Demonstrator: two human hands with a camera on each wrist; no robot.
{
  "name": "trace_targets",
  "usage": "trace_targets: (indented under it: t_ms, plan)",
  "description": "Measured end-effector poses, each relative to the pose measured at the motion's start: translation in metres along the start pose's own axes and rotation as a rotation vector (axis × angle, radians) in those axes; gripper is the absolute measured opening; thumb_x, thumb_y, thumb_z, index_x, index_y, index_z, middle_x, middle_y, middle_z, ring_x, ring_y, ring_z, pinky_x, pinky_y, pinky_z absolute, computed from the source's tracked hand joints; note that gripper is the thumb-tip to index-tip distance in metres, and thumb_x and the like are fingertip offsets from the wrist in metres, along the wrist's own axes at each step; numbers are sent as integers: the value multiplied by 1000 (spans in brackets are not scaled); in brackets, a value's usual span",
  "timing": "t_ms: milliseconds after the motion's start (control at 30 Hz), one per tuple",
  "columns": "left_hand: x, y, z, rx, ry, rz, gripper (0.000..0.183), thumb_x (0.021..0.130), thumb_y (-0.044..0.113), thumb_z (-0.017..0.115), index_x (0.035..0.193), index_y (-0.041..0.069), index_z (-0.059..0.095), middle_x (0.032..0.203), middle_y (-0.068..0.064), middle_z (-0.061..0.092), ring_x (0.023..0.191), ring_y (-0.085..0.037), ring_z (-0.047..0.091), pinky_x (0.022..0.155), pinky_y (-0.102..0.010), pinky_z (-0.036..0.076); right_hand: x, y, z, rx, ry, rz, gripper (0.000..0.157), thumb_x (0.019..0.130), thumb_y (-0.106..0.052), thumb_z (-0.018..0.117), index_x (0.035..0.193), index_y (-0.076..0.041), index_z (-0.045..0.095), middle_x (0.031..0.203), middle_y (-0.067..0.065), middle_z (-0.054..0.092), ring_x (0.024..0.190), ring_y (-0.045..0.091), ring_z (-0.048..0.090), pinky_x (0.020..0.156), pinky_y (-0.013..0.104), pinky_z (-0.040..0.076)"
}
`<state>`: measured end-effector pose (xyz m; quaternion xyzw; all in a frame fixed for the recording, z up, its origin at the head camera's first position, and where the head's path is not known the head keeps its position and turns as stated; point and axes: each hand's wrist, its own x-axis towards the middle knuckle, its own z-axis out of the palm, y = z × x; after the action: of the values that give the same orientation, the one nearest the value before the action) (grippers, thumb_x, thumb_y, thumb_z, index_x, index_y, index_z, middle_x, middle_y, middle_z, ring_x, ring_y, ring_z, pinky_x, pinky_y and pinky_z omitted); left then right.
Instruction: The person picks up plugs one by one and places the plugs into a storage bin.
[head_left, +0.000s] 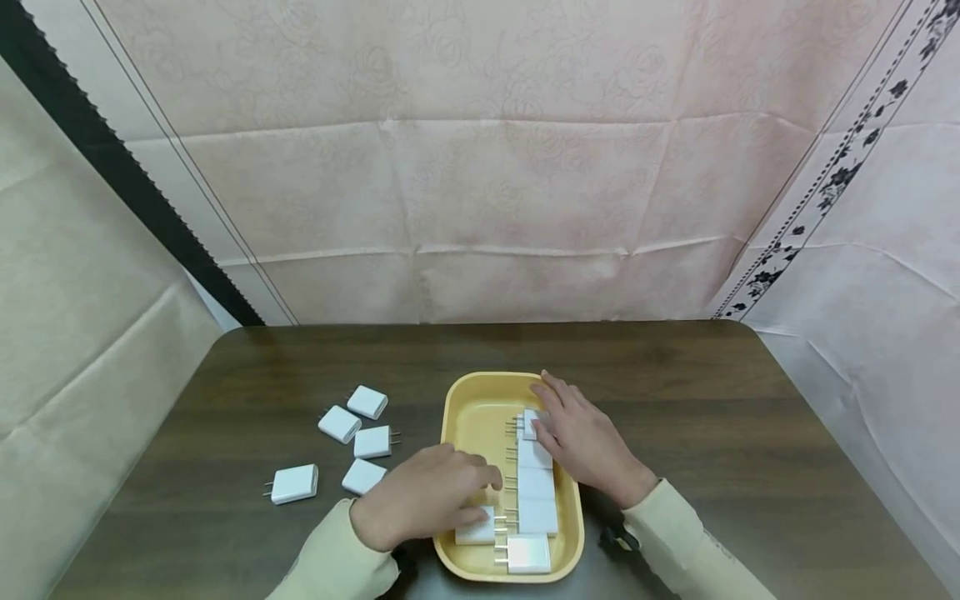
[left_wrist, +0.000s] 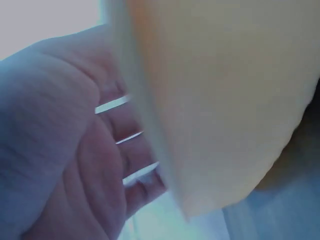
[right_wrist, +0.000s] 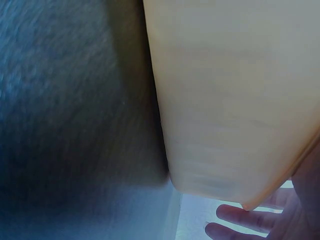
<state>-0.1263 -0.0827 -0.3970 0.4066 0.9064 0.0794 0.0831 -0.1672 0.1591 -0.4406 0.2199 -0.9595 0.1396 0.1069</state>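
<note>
A yellow plastic tray (head_left: 483, 412) holds several white charger plugs (head_left: 536, 484) in a column along its right side, prongs facing left. At the tray's lower left lies another white charger plug (head_left: 476, 528), its prongs facing right. My left hand (head_left: 431, 496) reaches over the tray's left rim, thumb at this plug and fingers loosely bent above it. My right hand (head_left: 588, 437) lies over the right rim, with its thumb by the topmost plug (head_left: 531, 423) of the column. Both wrist views show mostly the tray's outer wall (left_wrist: 225, 110), (right_wrist: 225, 100), with fingers beyond it.
Left of the tray, several loose white charger plugs (head_left: 293, 484) lie on the dark wooden table (head_left: 675, 375). A small black object (head_left: 619, 537) is by the right sleeve. Pale patterned cloth (head_left: 525, 183) hangs behind the table and at its sides.
</note>
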Motion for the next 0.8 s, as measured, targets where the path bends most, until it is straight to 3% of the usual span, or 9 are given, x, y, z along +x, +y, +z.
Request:
trace_targets:
  t_ms: [333, 633, 800]
  plan:
    - [-13, -21, -23, -2, 144, -72, 26, 92, 28, 74, 115, 18, 73, 111, 4, 74, 91, -10, 66, 87, -36, 54, 1, -1, -1, 1, -18, 22, 54, 100, -33, 61, 147, -10, 48, 154, 17, 46, 135, 38, 53, 104, 55, 49]
    - [-28, -41, -34, 61, 253, -196, 32, 90, 30, 76, 119, 18, 72, 109, 3, 72, 92, -13, 68, 85, -36, 55, 0, -1, 0, -10, -25, 39, 60, 100, -34, 60, 149, -3, 45, 156, 17, 45, 138, 36, 52, 108, 52, 45]
    - [-33, -54, -35, 72, 273, -239, 34, 88, 26, 79, 120, 17, 71, 111, 2, 72, 92, -16, 69, 85, -37, 56, -1, -1, 0, -24, -25, 51, 61, 100, -34, 60, 148, 0, 45, 156, 19, 45, 138, 36, 52, 109, 52, 45]
